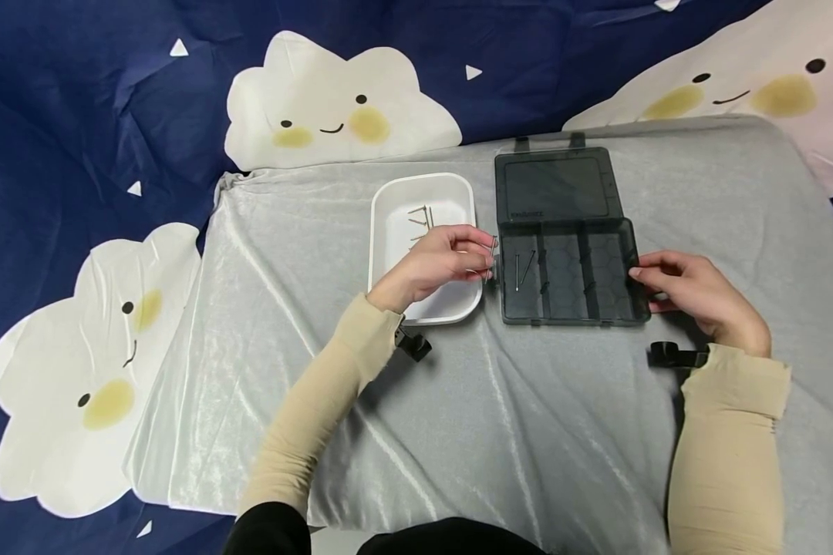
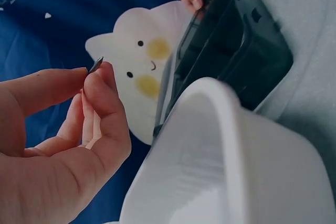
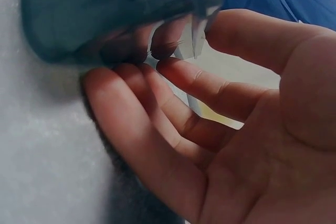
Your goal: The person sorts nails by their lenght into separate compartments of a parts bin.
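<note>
My left hand (image 1: 440,262) pinches a nail (image 1: 494,248) between thumb and fingertips, over the gap between the white tray (image 1: 372,254) and the dark, see-through compartment box (image 1: 562,281). In the left wrist view the nail's pointed tip (image 2: 96,65) sticks out past the fingertips. Two nails (image 1: 517,274) lie in the box's left compartment; the middle and right ones hold nothing visible. Several more nails (image 1: 426,217) are in the tray, partly hidden by the left hand. Gripping the box's right side, my right hand (image 1: 694,289) has its thumb at the rim and fingers around the wall.
The box's hinged lid (image 1: 555,185) lies folded back, away from me. Grey velvety cloth (image 1: 527,432) covers the table, with creases running through it. Behind and to the left hangs a dark blue fabric (image 1: 146,85) printed with smiling clouds.
</note>
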`<state>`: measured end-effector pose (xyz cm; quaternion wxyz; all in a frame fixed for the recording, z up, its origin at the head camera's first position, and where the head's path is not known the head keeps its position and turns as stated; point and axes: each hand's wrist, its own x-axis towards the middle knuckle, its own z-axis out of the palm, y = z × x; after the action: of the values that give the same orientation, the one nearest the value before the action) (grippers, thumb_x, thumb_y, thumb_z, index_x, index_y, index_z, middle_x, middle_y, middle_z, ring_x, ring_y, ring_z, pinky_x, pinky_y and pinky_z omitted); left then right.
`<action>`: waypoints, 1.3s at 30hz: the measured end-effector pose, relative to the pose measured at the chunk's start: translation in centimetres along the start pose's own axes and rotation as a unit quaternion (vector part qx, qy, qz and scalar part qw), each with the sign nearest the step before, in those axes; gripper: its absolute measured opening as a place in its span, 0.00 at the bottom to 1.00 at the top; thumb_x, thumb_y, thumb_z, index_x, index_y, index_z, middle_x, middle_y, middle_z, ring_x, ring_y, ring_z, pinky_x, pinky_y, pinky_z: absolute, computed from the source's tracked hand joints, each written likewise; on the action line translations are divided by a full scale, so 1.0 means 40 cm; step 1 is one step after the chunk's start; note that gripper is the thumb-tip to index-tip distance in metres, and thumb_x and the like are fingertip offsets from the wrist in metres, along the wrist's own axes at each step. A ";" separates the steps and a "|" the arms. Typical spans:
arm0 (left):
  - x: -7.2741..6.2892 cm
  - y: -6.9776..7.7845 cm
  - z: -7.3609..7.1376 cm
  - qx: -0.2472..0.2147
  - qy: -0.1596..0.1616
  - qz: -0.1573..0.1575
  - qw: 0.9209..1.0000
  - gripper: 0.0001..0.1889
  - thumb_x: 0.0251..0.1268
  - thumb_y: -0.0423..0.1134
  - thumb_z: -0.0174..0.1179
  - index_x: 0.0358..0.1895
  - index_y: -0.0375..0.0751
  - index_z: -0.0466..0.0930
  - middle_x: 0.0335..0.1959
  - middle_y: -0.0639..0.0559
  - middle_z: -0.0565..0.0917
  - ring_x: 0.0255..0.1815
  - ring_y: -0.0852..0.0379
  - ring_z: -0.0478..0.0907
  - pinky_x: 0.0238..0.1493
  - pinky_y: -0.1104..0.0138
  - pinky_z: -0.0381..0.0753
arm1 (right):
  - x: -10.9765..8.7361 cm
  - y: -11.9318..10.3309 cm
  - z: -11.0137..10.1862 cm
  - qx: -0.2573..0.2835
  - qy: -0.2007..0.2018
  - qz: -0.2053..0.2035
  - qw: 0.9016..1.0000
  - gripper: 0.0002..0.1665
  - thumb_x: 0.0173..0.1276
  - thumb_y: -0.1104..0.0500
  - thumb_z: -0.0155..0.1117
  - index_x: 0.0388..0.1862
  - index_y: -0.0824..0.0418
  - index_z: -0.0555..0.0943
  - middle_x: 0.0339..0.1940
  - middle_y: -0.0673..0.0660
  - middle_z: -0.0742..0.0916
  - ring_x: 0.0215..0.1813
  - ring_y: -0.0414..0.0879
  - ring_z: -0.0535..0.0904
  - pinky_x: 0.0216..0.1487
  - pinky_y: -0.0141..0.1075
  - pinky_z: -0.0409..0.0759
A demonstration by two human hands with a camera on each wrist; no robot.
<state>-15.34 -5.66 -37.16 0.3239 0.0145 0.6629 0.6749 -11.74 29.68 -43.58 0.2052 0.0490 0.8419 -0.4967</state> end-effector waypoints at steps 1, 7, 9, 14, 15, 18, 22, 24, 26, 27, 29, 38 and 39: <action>0.002 -0.002 0.004 0.002 -0.002 0.001 1.000 0.17 0.61 0.21 0.58 0.54 0.27 0.74 0.30 0.50 0.83 0.28 0.60 0.81 0.35 0.69 0.81 | 0.001 0.000 0.000 0.003 0.001 0.000 1.000 0.33 0.71 0.44 0.56 0.61 0.68 0.68 0.34 0.36 0.79 0.36 0.30 0.76 0.34 0.31 0.83; 0.015 -0.012 0.034 0.026 -0.005 0.005 1.000 0.16 0.59 0.22 0.60 0.52 0.24 0.76 0.39 0.33 0.84 0.27 0.60 0.82 0.35 0.68 0.83 | 0.004 0.001 -0.004 -0.001 -0.004 0.001 1.000 0.33 0.71 0.43 0.55 0.62 0.68 0.67 0.34 0.34 0.80 0.36 0.29 0.77 0.35 0.31 0.83; 0.020 -0.014 0.045 0.041 -0.004 0.005 0.999 0.16 0.59 0.22 0.60 0.51 0.24 0.76 0.42 0.30 0.83 0.27 0.60 0.82 0.38 0.65 0.85 | 0.005 0.001 -0.005 -0.004 -0.006 0.001 1.000 0.34 0.71 0.43 0.55 0.62 0.68 0.67 0.34 0.34 0.80 0.36 0.29 0.77 0.35 0.31 0.83; 0.035 -0.019 0.072 0.087 -0.009 -0.001 0.996 0.16 0.59 0.24 0.61 0.52 0.23 0.76 0.44 0.29 0.84 0.27 0.62 0.82 0.41 0.63 0.85 | 0.005 0.001 -0.006 -0.002 -0.007 0.004 1.000 0.34 0.71 0.43 0.55 0.62 0.68 0.67 0.35 0.35 0.79 0.36 0.29 0.77 0.35 0.31 0.83; 0.038 -0.020 0.077 0.096 -0.009 -0.002 0.995 0.16 0.60 0.24 0.61 0.51 0.23 0.77 0.43 0.30 0.84 0.26 0.62 0.81 0.40 0.64 0.85 | 0.005 0.001 -0.006 -0.003 -0.007 0.004 1.000 0.34 0.71 0.43 0.55 0.63 0.68 0.67 0.35 0.35 0.79 0.36 0.29 0.77 0.35 0.31 0.83; 0.042 -0.022 0.091 0.133 0.000 -0.001 0.991 0.14 0.60 0.25 0.60 0.50 0.23 0.78 0.44 0.29 0.84 0.25 0.63 0.80 0.40 0.63 0.85 | 0.004 0.001 -0.006 -0.004 -0.009 0.005 1.000 0.35 0.71 0.42 0.55 0.63 0.68 0.67 0.35 0.35 0.79 0.37 0.29 0.77 0.36 0.31 0.83; 0.045 -0.025 0.108 0.178 0.014 0.002 0.984 0.12 0.61 0.25 0.59 0.47 0.24 0.79 0.41 0.31 0.85 0.24 0.59 0.81 0.41 0.58 0.86 | 0.002 0.000 -0.006 -0.001 -0.010 0.006 1.000 0.35 0.71 0.42 0.55 0.64 0.68 0.66 0.36 0.35 0.79 0.37 0.29 0.77 0.36 0.31 0.84; 0.046 -0.025 0.114 0.205 0.020 0.007 0.979 0.11 0.61 0.27 0.60 0.46 0.25 0.80 0.39 0.33 0.86 0.24 0.58 0.82 0.42 0.56 0.85 | 0.002 -0.001 -0.006 -0.004 -0.011 0.007 1.000 0.36 0.72 0.42 0.54 0.64 0.68 0.66 0.36 0.36 0.79 0.37 0.29 0.77 0.36 0.31 0.84; 0.048 -0.026 0.118 0.231 0.023 0.014 0.973 0.10 0.61 0.28 0.61 0.45 0.27 0.81 0.37 0.35 0.87 0.23 0.57 0.82 0.42 0.55 0.85 | 0.002 -0.002 -0.006 -0.008 -0.012 0.007 1.000 0.37 0.72 0.42 0.54 0.65 0.68 0.65 0.37 0.36 0.78 0.38 0.29 0.77 0.37 0.32 0.84; 0.049 -0.027 0.120 0.246 0.027 0.018 0.969 0.10 0.62 0.28 0.61 0.45 0.28 0.82 0.36 0.37 0.87 0.23 0.56 0.83 0.41 0.56 0.85 | 0.002 -0.003 -0.005 -0.011 -0.012 0.008 1.000 0.37 0.72 0.41 0.54 0.66 0.68 0.65 0.37 0.37 0.78 0.38 0.29 0.76 0.37 0.32 0.84; 0.052 -0.028 0.123 0.273 0.033 0.022 0.961 0.09 0.62 0.30 0.61 0.44 0.30 0.83 0.35 0.40 0.87 0.22 0.57 0.83 0.37 0.59 0.86 | 0.003 -0.004 -0.005 -0.015 -0.013 0.008 1.000 0.38 0.71 0.41 0.53 0.66 0.68 0.65 0.37 0.37 0.78 0.38 0.29 0.76 0.37 0.32 0.84; 0.066 -0.028 0.143 0.313 0.050 0.013 0.948 0.06 0.60 0.25 0.58 0.38 0.33 0.83 0.28 0.47 0.86 0.15 0.60 0.79 0.25 0.67 0.84 | 0.003 -0.001 -0.006 -0.018 -0.014 0.009 1.000 0.38 0.71 0.41 0.53 0.66 0.69 0.65 0.37 0.38 0.78 0.37 0.29 0.76 0.37 0.32 0.84; 0.067 -0.028 0.146 0.313 0.051 0.010 0.948 0.06 0.59 0.25 0.58 0.38 0.33 0.83 0.27 0.48 0.85 0.15 0.60 0.79 0.25 0.67 0.84 | 0.003 -0.001 -0.006 -0.018 -0.015 0.010 1.000 0.38 0.71 0.41 0.53 0.66 0.69 0.65 0.38 0.38 0.78 0.38 0.29 0.76 0.37 0.32 0.84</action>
<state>-14.37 0.62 -38.58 0.2620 0.0869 0.8564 0.4362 -11.92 29.86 -43.49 0.2232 0.0463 0.8473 -0.4798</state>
